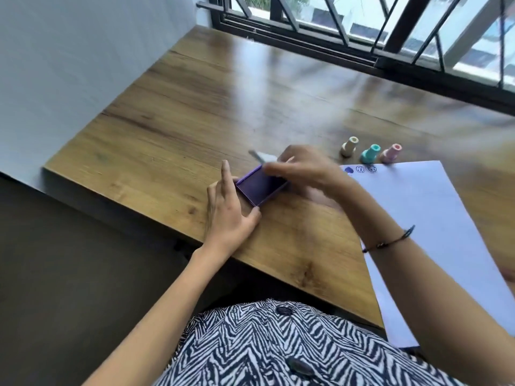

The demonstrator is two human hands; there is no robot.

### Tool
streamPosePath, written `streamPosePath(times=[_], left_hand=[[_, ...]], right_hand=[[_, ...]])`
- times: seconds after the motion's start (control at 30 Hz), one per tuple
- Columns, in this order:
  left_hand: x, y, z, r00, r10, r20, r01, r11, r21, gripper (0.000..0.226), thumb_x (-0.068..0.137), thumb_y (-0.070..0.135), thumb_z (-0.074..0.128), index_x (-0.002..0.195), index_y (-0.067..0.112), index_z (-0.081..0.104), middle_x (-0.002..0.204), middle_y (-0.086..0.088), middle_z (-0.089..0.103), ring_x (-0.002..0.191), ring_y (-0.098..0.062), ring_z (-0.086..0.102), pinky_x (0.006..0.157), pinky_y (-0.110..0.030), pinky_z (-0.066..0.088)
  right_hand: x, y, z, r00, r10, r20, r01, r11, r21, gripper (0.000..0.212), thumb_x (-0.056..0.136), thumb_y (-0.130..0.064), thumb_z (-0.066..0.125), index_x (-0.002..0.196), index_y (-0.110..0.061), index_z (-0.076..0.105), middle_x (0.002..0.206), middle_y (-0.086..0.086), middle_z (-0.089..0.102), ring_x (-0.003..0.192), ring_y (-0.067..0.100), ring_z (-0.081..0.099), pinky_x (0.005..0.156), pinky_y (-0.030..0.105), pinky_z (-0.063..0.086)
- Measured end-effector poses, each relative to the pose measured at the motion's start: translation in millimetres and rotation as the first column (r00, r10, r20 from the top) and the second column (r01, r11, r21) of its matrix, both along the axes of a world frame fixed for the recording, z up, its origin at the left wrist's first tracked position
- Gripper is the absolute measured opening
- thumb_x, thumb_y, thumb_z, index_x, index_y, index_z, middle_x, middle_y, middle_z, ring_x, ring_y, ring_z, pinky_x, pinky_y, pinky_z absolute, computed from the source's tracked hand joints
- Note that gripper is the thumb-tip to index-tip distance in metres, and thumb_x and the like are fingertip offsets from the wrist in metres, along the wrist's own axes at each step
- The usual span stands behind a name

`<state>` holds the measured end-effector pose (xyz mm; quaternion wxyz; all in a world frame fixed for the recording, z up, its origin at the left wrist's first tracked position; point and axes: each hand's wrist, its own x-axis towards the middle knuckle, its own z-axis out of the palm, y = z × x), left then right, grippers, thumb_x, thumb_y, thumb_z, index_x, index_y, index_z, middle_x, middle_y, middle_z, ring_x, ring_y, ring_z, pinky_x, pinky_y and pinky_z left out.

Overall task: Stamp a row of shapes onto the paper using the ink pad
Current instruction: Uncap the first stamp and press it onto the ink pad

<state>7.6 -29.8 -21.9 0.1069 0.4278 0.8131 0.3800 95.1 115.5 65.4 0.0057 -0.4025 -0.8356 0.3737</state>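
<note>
A purple ink pad point(259, 188) lies open on the wooden table point(172, 112). My left hand point(231, 210) steadies its near-left edge with thumb and fingers. My right hand point(303, 168) reaches over the pad's far end and pinches what looks like its blurred pale lid point(263, 156). To the right lies a white paper sheet point(429, 227) with three dark stamped marks point(361, 169) along its top-left edge. Just beyond the paper stand a cream stamp point(349, 146), a teal stamp point(370, 154) and a pink stamp point(391, 153).
A barred window point(390, 32) runs along the table's far edge. A white wall point(69, 65) borders the left side. The table's near edge drops to a dark floor point(69, 274). My lap in zebra-print cloth point(278, 344) is at the bottom.
</note>
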Motion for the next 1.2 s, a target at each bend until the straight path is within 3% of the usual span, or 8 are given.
streamPosePath(times=[0.2,0.3,0.43,0.6,0.83,0.97,1.07,1.2], left_hand=[[-3.9,1.0,5.4,0.999,-0.016,-0.029,0.015,0.999,-0.029,0.104,0.069,0.021,0.068,0.142,0.01,-0.005,0.13,-0.011,0.044,0.116,-0.03,0.03,0.1,-0.025,0.021],[-2.5,0.7,13.0,0.998,-0.019,-0.059,0.017,1.0,-0.025,0.104,0.069,0.023,0.07,0.142,0.01,-0.002,0.134,-0.014,0.04,0.118,-0.032,0.029,0.101,-0.027,0.019],[5.0,7.3,27.4,0.998,-0.024,-0.064,0.025,1.0,0.015,0.097,0.07,0.025,0.069,0.142,0.009,0.006,0.136,-0.017,0.038,0.118,-0.033,0.031,0.105,-0.035,0.019],[18.9,19.6,41.9,0.996,-0.06,-0.072,0.065,0.996,0.059,0.083,0.072,0.021,0.068,0.139,0.007,0.021,0.134,-0.017,0.042,0.117,-0.034,0.034,0.101,-0.027,0.019],[36.3,29.4,52.1,0.994,-0.106,-0.006,0.106,0.99,0.093,0.063,0.077,0.017,0.063,0.133,0.01,0.036,0.133,-0.014,0.043,0.12,-0.028,0.034,0.104,-0.032,0.026],[37.0,30.7,56.8,0.989,-0.101,0.108,0.082,0.982,0.168,0.047,0.078,0.008,0.061,0.124,0.009,0.049,0.12,-0.013,0.053,0.104,-0.025,0.053,0.096,-0.032,0.042],[34.2,34.7,60.5,0.938,-0.12,0.326,0.049,0.975,0.218,0.036,0.081,0.009,0.062,0.116,0.012,0.057,0.107,-0.011,0.063,0.087,-0.017,0.06,0.078,-0.018,0.049],[31.0,37.5,59.9,0.849,-0.112,0.516,-0.03,0.965,0.259,0.028,0.081,0.009,0.063,0.108,0.011,0.06,0.096,-0.009,0.066,0.082,-0.011,0.063,0.083,-0.027,0.053]], right_hand=[[19.4,58.0,18.2,0.967,-0.192,-0.167,0.097,0.885,-0.455,0.018,0.088,-0.02,0.054,0.089,-0.005,0.064,0.092,0.019,0.066,0.066,0.021,0.07,0.07,0.031,0.06],[22.2,70.6,15.8,0.963,-0.233,-0.136,0.184,0.936,-0.299,0.013,0.086,-0.017,0.057,0.075,-0.012,0.061,0.085,0.017,0.064,0.054,0.018,0.068,0.052,0.023,0.058],[28.5,79.6,10.3,0.953,-0.299,-0.051,0.3,0.954,0.015,0.005,0.079,-0.009,0.057,0.076,-0.01,0.061,0.079,0.02,0.065,0.06,0.032,0.065,0.074,0.05,0.057],[41.3,96.2,20.2,0.978,-0.211,0.003,0.175,0.82,0.545,0.023,0.077,-0.001,0.053,0.095,-0.004,0.068,0.103,0.021,0.069,0.1,0.038,0.061,0.082,0.038,0.049],[44.9,100.4,1.9,0.868,-0.086,0.489,-0.239,0.792,0.563,0.03,0.079,-0.015,0.063,0.108,-0.01,0.062,0.114,0.019,0.063,0.113,0.036,0.048,0.087,0.036,0.047],[44.9,87.1,-0.8,0.988,-0.092,0.125,0.007,0.829,0.56,0.021,0.079,-0.012,0.061,0.097,-0.005,0.067,0.098,0.022,0.067,0.093,0.034,0.059,0.069,0.029,0.041],[45.2,61.0,9.2,0.947,-0.104,-0.305,0.139,0.986,0.095,0.007,0.078,-0.012,0.066,0.084,-0.012,0.07,0.071,0.009,0.063,0.06,0.011,0.056,0.06,0.023,0.045],[40.4,21.2,7.8,0.893,-0.07,-0.445,-0.015,0.982,-0.186,0.012,0.081,0.002,0.061,0.084,-0.008,0.067,0.062,0.008,0.059,0.054,0.014,0.054,0.051,0.02,0.049]])
